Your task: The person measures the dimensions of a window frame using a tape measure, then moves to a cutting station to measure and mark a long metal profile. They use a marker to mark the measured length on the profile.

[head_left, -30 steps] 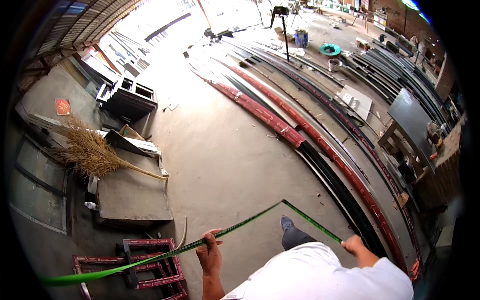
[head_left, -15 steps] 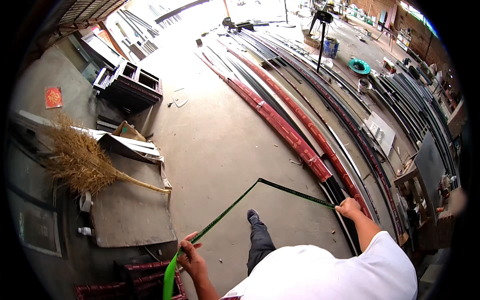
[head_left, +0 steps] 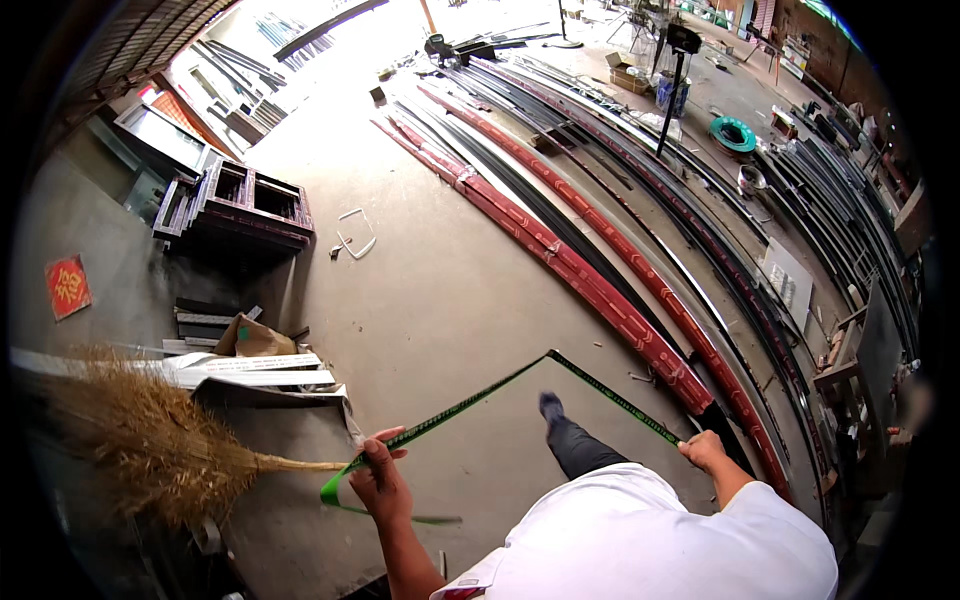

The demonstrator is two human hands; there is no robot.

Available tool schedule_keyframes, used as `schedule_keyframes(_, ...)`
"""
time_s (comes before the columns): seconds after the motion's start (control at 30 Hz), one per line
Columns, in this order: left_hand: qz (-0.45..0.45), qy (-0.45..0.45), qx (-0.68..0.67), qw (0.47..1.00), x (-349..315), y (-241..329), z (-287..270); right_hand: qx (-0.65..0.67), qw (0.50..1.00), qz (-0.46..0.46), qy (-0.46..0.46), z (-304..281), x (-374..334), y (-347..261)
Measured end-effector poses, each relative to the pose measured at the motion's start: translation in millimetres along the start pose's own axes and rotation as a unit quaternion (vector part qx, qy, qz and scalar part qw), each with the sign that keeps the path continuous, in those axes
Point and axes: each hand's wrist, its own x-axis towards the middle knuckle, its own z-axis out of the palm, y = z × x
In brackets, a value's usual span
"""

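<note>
Your green measuring tape point(head_left: 612, 395) looks like thin, smooth plastic, your shirt point(head_left: 660, 540) is plain matt cloth, that broom point(head_left: 160, 440) is super rough straw, the floor's point(head_left: 440, 270) dull concrete, and the red-wrapped profiles point(head_left: 590, 283) look kinda glossy, like plastic film.

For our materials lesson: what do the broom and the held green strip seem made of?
Broom: probably dried plant stems, rough, matte; yellowish, bristly ends show.
Green strip: perhaps coated metal or plastic, apparently smooth; it peaks stiffly, unsupported.

Left hand point(head_left: 382, 482) raised, pinching; right hand point(head_left: 706, 452) fisted, well apart.
</note>
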Motion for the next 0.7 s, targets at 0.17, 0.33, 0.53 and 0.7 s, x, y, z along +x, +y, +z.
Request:
schedule_keyframes(0.17,-0.02,0.058,-0.013,0.998,162,-38,32,-0.002,0.997,-0.071,-0.012,21,121,-166)
schedule_keyframes(0.33,-0.03,0.122,-0.07,0.99,323,-43,23,-0.02,0.965,-0.263,0.003,2,228,-378)
schedule_keyframes(0.53,-0.039,0.206,-0.128,0.969,491,-66,41,0.102,0.968,-0.229,0.005,-44,291,-649)
schedule_keyframes(0.7,-0.076,0.209,-0.254,0.941,647,-144,62,0.202,0.955,-0.215,-0.008,-35,343,-817)
